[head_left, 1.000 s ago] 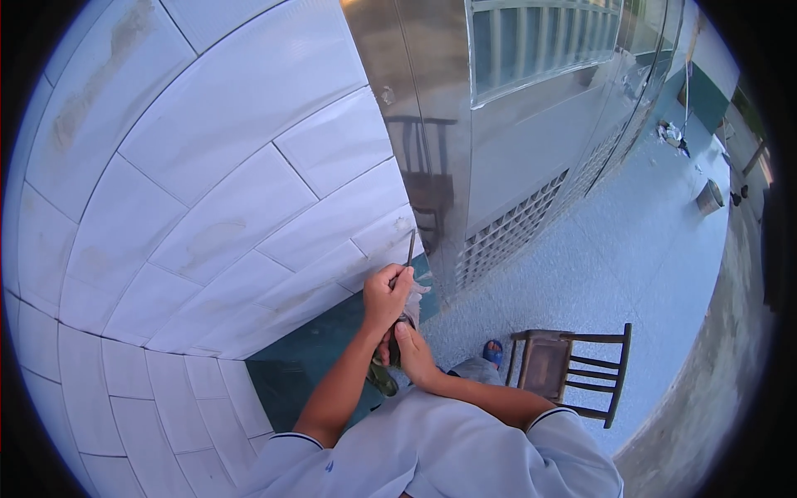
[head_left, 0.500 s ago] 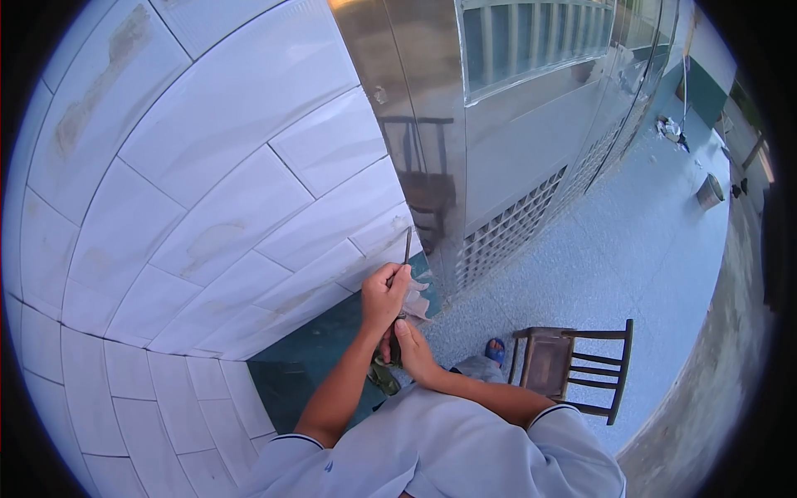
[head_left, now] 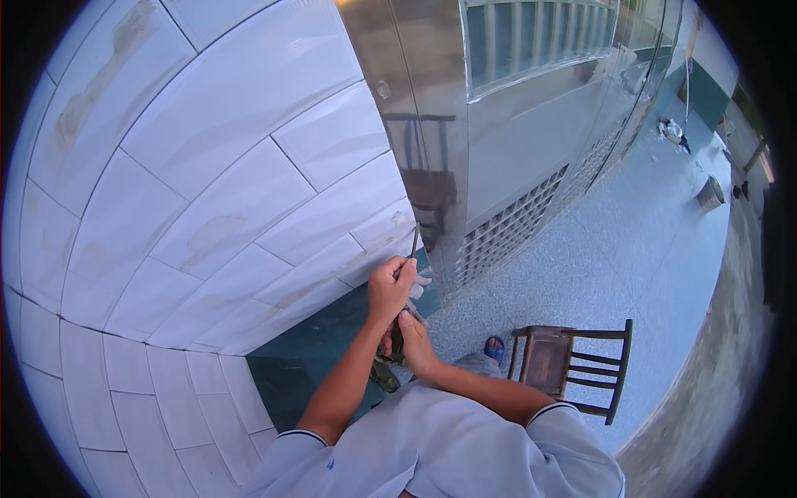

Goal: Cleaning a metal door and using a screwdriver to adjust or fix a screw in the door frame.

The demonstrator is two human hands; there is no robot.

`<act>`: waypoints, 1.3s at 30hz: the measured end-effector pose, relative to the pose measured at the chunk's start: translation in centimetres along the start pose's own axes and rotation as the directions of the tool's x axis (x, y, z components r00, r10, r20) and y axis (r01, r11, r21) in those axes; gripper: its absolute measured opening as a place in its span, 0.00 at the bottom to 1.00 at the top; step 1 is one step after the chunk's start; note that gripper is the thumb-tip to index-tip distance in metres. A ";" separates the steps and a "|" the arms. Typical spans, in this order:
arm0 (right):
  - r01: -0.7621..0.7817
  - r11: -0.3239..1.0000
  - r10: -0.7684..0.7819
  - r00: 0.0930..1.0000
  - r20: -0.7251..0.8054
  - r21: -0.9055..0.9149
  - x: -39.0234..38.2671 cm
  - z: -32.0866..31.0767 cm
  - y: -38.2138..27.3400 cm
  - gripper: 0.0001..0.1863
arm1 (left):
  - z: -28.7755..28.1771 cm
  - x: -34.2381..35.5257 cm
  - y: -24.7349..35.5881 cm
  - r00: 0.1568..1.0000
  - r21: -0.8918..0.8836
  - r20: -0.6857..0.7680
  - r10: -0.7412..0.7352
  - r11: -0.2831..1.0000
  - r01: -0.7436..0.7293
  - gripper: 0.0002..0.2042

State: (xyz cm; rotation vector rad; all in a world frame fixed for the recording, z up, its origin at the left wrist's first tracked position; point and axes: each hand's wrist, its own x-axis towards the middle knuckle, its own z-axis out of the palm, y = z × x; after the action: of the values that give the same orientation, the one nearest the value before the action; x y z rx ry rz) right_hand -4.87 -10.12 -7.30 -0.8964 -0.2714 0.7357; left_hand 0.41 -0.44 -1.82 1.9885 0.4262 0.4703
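My left hand (head_left: pixel 390 289) is closed round a thin dark rod-like tool (head_left: pixel 415 241). The tool's tip points up at the right edge of the white tiled wall (head_left: pixel 378 212), beside a shiny metal door frame; whether it touches cannot be seen. Just below, my right hand (head_left: pixel 418 349) is closed round a dark object (head_left: pixel 397 339) whose kind is mostly hidden by the fingers. Some crumpled whitish material (head_left: pixel 418 290) shows beside my hands; whether it is held is unclear. Under my right hand a dark green item (head_left: pixel 383 376) is partly visible.
A brown wooden chair (head_left: pixel 548 363) stands to my right. My foot in a blue slipper (head_left: pixel 495 349) is on the speckled floor. The metal door (head_left: pixel 523 153) with a lower grille rises ahead. A bucket (head_left: pixel 711 193) stands far right, and dark green tiling (head_left: pixel 303 353) runs along the wall's base.
My left hand and the rod have shifted slightly right, with the tip nearer the metal frame. The whitish material has changed shape. My right hand stays in about the same place.
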 end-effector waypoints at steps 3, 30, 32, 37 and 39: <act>-0.085 0.995 0.084 0.996 0.030 0.057 -1.0 0.2 0.3 0.22 | -0.4 -0.9 -1.0 0.999 0.045 -0.037 0.028 0.999 -0.026 0.12; -0.053 0.990 0.034 0.989 -0.141 -0.133 -0.5 0.8 -2.0 0.19 | 0.0 0.5 -0.6 0.979 -0.265 0.164 -0.117 0.951 0.158 0.15; -0.085 0.988 0.070 0.991 -0.118 -0.126 -1.3 1.0 -1.8 0.19 | -0.1 -0.4 -1.6 0.988 -0.235 0.110 -0.109 0.963 0.132 0.15; -0.094 0.990 0.082 0.989 -0.121 -0.105 -1.0 1.2 -1.6 0.19 | -0.5 -0.3 -1.2 0.983 -0.253 0.121 -0.137 0.953 0.164 0.15; -0.061 0.992 0.047 0.991 -0.124 -0.109 -0.5 0.9 -1.8 0.19 | 0.0 0.0 -0.8 0.983 -0.308 0.128 -0.132 0.937 0.166 0.15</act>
State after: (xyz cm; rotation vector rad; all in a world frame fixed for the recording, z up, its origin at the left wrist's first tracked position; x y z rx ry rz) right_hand -4.85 -10.64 -5.27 -1.0554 -0.1829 0.7180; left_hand 0.31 -0.09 -2.50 1.6464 0.4042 0.3138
